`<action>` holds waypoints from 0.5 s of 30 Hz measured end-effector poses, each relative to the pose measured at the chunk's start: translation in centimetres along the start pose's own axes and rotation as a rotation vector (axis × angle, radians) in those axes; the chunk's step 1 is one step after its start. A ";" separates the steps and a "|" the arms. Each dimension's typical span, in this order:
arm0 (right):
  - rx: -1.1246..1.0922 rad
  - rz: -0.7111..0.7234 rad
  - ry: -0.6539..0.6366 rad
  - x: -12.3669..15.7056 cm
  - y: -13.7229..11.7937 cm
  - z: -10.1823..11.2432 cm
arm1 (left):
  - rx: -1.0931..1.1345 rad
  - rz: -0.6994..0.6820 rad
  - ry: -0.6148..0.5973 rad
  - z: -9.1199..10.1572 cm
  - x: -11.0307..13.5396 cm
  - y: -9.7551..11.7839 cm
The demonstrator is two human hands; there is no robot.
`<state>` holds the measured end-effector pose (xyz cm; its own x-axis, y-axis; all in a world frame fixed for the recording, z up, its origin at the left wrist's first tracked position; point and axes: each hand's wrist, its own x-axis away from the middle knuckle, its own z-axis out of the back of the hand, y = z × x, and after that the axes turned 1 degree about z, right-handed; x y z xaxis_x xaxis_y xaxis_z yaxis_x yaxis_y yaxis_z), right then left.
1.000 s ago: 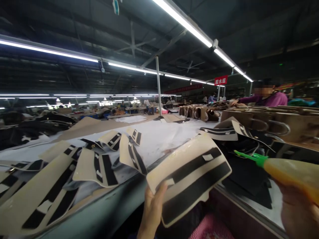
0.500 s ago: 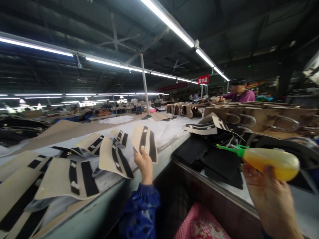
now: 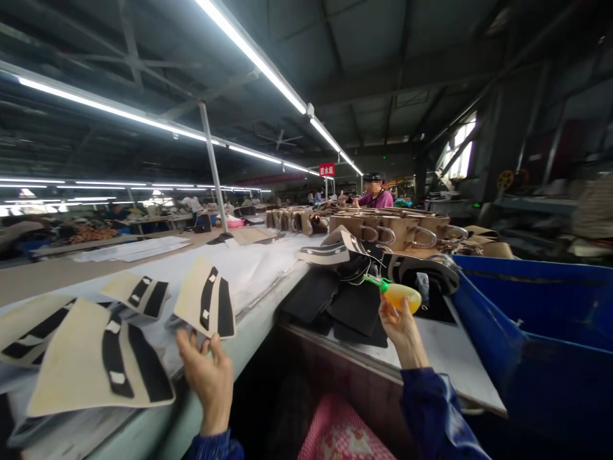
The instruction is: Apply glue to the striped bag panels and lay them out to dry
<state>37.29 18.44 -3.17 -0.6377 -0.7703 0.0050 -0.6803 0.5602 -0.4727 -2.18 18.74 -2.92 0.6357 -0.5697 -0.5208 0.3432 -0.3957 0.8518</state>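
Observation:
My left hand (image 3: 207, 377) is at the lower edge of a cream panel (image 3: 191, 300) with two black strips and small white patches. Its thumb lies on the edge and the other fingers seem to reach under it. More panels of this kind lie to the left, a large one (image 3: 71, 358) nearest me and a smaller one (image 3: 125, 287) behind. In my right hand (image 3: 405, 332) is a clear squeeze bottle (image 3: 400, 296) of yellow liquid, its green nozzle pointing left. Black sheets (image 3: 354, 310) lie just left of that hand.
A white-covered table (image 3: 268, 255) runs along the left. Brown bags with handles (image 3: 397, 233) stand in rows beyond the black sheets. A large blue bin (image 3: 550, 300) is on the right. Farther back a person in purple (image 3: 377, 197) stands by the bags.
My view has turned right, bringing the blue bin in. The panel at my left hand is lower, nearer the table. My right hand with the bottle is farther from me.

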 end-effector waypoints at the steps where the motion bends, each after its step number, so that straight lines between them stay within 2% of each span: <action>1: 0.000 -0.010 0.013 -0.8 -0.1 0.4 | -0.002 -0.002 -0.021 0.6 1.4 -0.3; 3: 0.005 -0.037 0.030 -2.2 0.1 0.9 | -0.012 0.040 -0.134 1.4 4.3 -1.5; 4: 0.008 -0.053 0.034 -2.8 0.4 1.0 | -0.011 0.073 -0.234 1.4 5.7 -2.4; 7: 0.025 -0.109 0.041 -4.9 2.1 0.5 | 0.039 0.195 -0.539 0.2 9.8 -6.0; 11: 0.072 -0.200 0.062 -7.8 5.6 -1.2 | 0.033 0.349 -0.659 -2.2 14.6 -11.4; 15: 0.108 -0.251 0.092 -10.2 8.2 -2.7 | 0.010 0.444 -0.738 -2.9 17.1 -15.3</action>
<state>37.27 31.74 -4.71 -0.4874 -0.8471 0.2117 -0.7818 0.3155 -0.5378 5.44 17.15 -24.67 0.0965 -0.9943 -0.0456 0.1608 -0.0296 0.9865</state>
